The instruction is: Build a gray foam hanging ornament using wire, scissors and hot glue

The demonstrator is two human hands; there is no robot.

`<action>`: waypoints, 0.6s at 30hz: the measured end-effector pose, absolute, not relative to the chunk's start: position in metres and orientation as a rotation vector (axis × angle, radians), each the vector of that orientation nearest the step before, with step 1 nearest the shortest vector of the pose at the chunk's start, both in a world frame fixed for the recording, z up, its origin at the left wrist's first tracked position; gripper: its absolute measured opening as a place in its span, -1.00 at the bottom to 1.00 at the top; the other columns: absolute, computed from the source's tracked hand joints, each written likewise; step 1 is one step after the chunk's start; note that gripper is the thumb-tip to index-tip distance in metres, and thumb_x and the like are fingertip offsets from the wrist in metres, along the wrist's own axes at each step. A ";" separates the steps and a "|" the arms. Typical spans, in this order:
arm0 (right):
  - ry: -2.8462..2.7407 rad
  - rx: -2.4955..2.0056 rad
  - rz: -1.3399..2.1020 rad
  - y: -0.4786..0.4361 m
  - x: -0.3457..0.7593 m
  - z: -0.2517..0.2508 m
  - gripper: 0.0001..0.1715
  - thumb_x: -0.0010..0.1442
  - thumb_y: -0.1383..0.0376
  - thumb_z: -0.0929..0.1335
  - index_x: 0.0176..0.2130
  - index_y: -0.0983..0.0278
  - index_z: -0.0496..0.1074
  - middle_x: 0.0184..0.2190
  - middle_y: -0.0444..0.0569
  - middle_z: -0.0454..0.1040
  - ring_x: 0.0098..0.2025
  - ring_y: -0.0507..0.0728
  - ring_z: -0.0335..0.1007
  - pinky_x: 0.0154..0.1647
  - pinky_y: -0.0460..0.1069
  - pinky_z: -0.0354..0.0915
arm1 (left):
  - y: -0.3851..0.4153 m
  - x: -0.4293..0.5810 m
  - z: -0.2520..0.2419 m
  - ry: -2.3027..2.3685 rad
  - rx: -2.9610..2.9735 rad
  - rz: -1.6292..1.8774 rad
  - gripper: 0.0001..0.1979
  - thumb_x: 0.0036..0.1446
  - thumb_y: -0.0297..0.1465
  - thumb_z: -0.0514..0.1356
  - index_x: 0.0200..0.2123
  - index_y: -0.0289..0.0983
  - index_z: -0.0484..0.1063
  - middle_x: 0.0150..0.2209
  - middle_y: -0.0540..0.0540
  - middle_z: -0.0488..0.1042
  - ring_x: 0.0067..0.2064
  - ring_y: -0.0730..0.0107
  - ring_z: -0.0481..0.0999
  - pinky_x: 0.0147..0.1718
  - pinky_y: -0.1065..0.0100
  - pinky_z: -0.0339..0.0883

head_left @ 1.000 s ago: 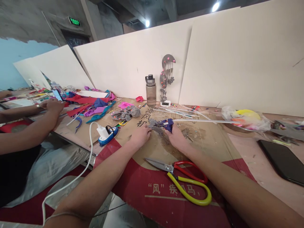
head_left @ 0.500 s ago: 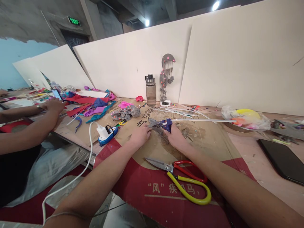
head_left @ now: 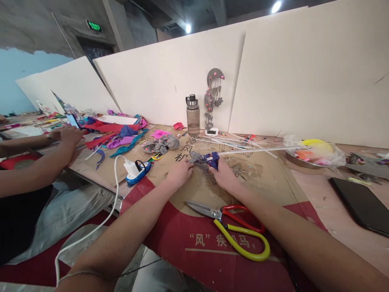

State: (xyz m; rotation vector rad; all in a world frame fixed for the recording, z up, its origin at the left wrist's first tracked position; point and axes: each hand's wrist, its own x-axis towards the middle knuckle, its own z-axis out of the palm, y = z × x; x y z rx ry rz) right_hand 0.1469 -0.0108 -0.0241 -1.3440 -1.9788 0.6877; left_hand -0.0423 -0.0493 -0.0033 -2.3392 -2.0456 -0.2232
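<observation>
In my right hand (head_left: 225,174) is a blue glue gun (head_left: 212,159), its nozzle pointing left. A long white glue stick (head_left: 258,150) sticks out of its back to the right. My left hand (head_left: 180,172) pinches a small grey fuzzy piece (head_left: 197,157) right at the nozzle; its exact shape is too small to make out. Grey strands hang below it over the cardboard (head_left: 267,182). Closer to me lie large scissors (head_left: 225,221) with one red and one yellow handle, blades partly apart.
A water bottle (head_left: 193,117) and a white digital clock (head_left: 212,132) stand at the back beside a grey moon hanging ornament (head_left: 215,75). Left are a blue power strip (head_left: 138,173), grey yarn (head_left: 173,142) and a co-worker's hands (head_left: 68,133). A phone (head_left: 358,205) lies right.
The glue gun has tilted slightly, and the far end of its glue stick has risen. My left hand stays in place with the grey piece.
</observation>
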 end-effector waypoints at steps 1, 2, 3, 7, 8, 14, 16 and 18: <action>-1.982 -1.368 0.677 -0.012 0.146 -0.023 -0.62 0.19 0.32 0.28 0.01 0.32 0.23 -0.08 0.20 0.45 -0.04 0.26 0.38 0.00 0.13 0.25 | -0.049 -0.042 -0.003 -2.043 -2.340 -0.220 -0.65 0.25 -0.37 0.01 -0.02 -0.19 0.52 -0.07 -0.12 0.47 -0.12 0.34 0.49 -0.11 0.38 0.33; -1.979 -1.391 0.667 -0.013 0.146 -0.022 -0.63 0.19 0.32 0.27 0.01 0.33 0.23 -0.09 0.21 0.45 -0.05 0.27 0.39 -0.01 0.13 0.25 | -0.049 -0.042 -0.003 -2.041 -2.338 -0.213 -0.65 0.25 -0.38 0.01 -0.02 -0.20 0.52 -0.08 -0.13 0.47 -0.13 0.33 0.49 -0.11 0.38 0.33; -1.976 -1.408 0.659 -0.013 0.146 -0.021 -0.64 0.20 0.31 0.27 0.00 0.33 0.23 -0.10 0.22 0.46 -0.06 0.28 0.40 -0.02 0.13 0.26 | -0.049 -0.042 -0.003 -2.036 -2.339 -0.209 -0.65 0.25 -0.38 0.01 -0.02 -0.20 0.52 -0.08 -0.13 0.47 -0.13 0.33 0.49 -0.12 0.38 0.34; -1.970 -1.442 0.657 -0.015 0.147 -0.019 -0.67 0.22 0.29 0.25 -0.01 0.32 0.22 -0.15 0.21 0.47 -0.10 0.29 0.42 -0.07 0.12 0.27 | -0.049 -0.042 -0.001 -2.023 -2.348 -0.209 -0.65 0.25 -0.38 0.01 -0.02 -0.21 0.52 -0.08 -0.13 0.47 -0.12 0.34 0.49 -0.10 0.38 0.33; -1.966 -1.433 0.662 -0.015 0.147 -0.019 -0.66 0.22 0.29 0.25 0.00 0.32 0.21 -0.15 0.20 0.47 -0.11 0.28 0.43 -0.07 0.12 0.27 | -0.049 -0.042 -0.001 -2.028 -2.348 -0.207 -0.65 0.25 -0.38 0.01 -0.02 -0.21 0.52 -0.08 -0.13 0.47 -0.12 0.33 0.49 -0.10 0.38 0.33; -1.995 -1.336 0.678 -0.015 0.148 -0.021 -0.59 0.20 0.32 0.27 0.05 0.30 0.18 -0.04 0.19 0.44 0.00 0.26 0.37 0.00 0.11 0.24 | -0.051 -0.041 0.000 -2.077 -2.339 -0.245 -0.66 0.25 -0.38 0.02 -0.02 -0.19 0.53 -0.07 -0.13 0.47 -0.12 0.34 0.49 -0.08 0.38 0.32; -2.022 -1.360 0.670 -0.015 0.148 -0.021 -0.60 0.19 0.32 0.27 0.03 0.30 0.19 -0.08 0.19 0.45 -0.02 0.28 0.38 -0.02 0.11 0.25 | -0.051 -0.041 0.000 -2.074 -2.343 -0.246 -0.66 0.25 -0.38 0.02 -0.02 -0.18 0.53 -0.08 -0.13 0.47 -0.12 0.33 0.49 -0.09 0.37 0.33; -2.029 -1.379 0.646 -0.015 0.148 -0.022 -0.62 0.19 0.32 0.27 0.02 0.28 0.20 -0.13 0.18 0.47 -0.06 0.29 0.40 -0.06 0.10 0.26 | -0.051 -0.042 0.000 -2.065 -2.345 -0.241 -0.65 0.25 -0.37 0.02 -0.01 -0.18 0.52 -0.08 -0.13 0.46 -0.13 0.33 0.50 -0.10 0.37 0.33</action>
